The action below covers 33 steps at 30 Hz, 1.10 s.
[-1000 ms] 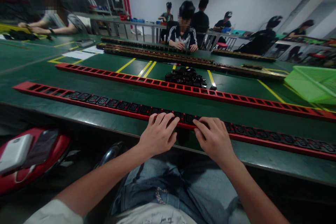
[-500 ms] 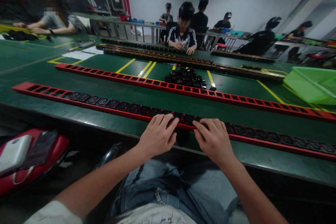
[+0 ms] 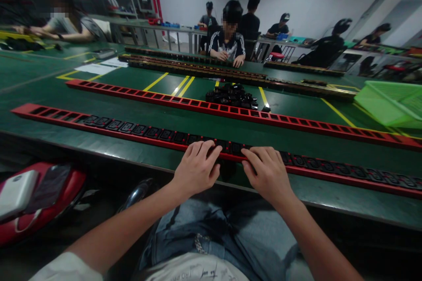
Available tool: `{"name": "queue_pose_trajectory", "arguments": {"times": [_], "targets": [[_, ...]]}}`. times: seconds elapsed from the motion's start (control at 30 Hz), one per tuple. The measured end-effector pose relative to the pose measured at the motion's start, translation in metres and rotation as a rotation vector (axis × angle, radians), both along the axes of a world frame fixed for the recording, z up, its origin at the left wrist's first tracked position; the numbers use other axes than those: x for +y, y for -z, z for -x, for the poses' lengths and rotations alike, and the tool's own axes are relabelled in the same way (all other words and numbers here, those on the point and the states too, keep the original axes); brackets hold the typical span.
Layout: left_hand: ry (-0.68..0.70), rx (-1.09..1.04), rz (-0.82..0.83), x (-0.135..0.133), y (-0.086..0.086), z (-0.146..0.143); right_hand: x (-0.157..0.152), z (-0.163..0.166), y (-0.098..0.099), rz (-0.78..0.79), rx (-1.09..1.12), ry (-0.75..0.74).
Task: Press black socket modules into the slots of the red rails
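Your left hand [image 3: 197, 164] and right hand [image 3: 265, 166] are at the near red rail [image 3: 231, 157], fingers bent over its black sockets [image 3: 236, 147]; whether they grip it or only press, I cannot tell. This rail lies along the near edge of the green table [image 3: 148, 114], probably so that both your hands reach it comfortably. Beyond it, roughly parallel, lies the second red rail [image 3: 238, 114] with open slots. Just behind that is the pile of black parts [image 3: 231, 96], perhaps placed centrally for easy reach. Farther right stands the green basket [image 3: 389, 103].
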<state>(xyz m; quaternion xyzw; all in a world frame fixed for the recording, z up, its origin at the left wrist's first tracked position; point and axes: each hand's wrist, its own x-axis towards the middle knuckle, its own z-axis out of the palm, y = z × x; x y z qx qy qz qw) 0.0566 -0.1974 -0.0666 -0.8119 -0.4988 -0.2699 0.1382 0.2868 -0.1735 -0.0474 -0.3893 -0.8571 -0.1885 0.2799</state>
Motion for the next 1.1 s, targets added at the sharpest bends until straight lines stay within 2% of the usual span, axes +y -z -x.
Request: {"name": "queue_pose_trajectory", "arguments": {"times": [0.47, 0.8, 1.1], "targets": [[-0.013, 0.006, 0.008, -0.0004, -0.0007, -0.0001, -0.0005, 0.0011, -0.0003, 0.005, 0.007, 0.010], [-0.044, 0.010, 0.097, 0.0001, -0.0038, -0.0011, 0.0017, -0.0001, 0.0017, 0.007, 0.001, 0.012], [-0.085, -0.015, 0.073, -0.0014, -0.0020, -0.0007, 0.0009, -0.0008, 0.0015, 0.009, 0.031, 0.031]]}}
